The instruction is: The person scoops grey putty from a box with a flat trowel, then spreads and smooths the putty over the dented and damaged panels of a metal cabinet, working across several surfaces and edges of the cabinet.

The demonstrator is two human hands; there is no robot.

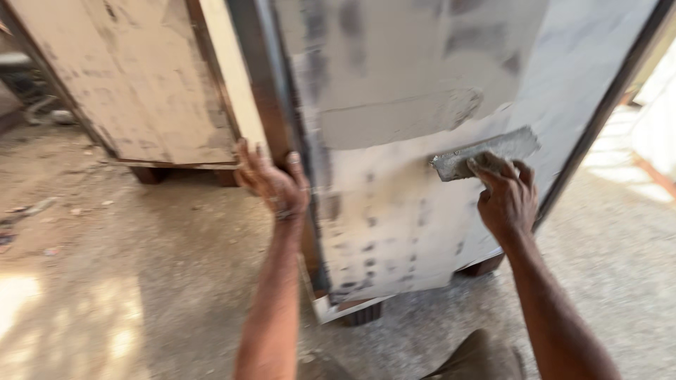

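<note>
While the whole view is smeared by motion blur, the main things read clearly enough. Standing upright in the middle is a tall panel (pixel 394 211), its face coated in pale, patchy filler with grey smudges and rows of small dark spots; a dark frame runs down its left and right edges. The right hand (pixel 505 200) is at the panel's right side, its fingers curled shut around the lower edge of a wide putty knife (pixel 484 154), whose grey, paste-caked blade lies flat against the coated face, slanting up to the right. The left hand (pixel 273 184) is at the panel's left edge, fingers bent and wrapped onto the dark frame there, thumb on the near side. Small dark blocks (pixel 360 314) sit under the panel's near bottom corner and further right, holding it off the dusty concrete floor (pixel 141 281). Further left and farther away stands a second panel (pixel 134 84), likewise smeared with pale filler and raised on blocks. Bright sunlight falls on the floor at far right.
</note>
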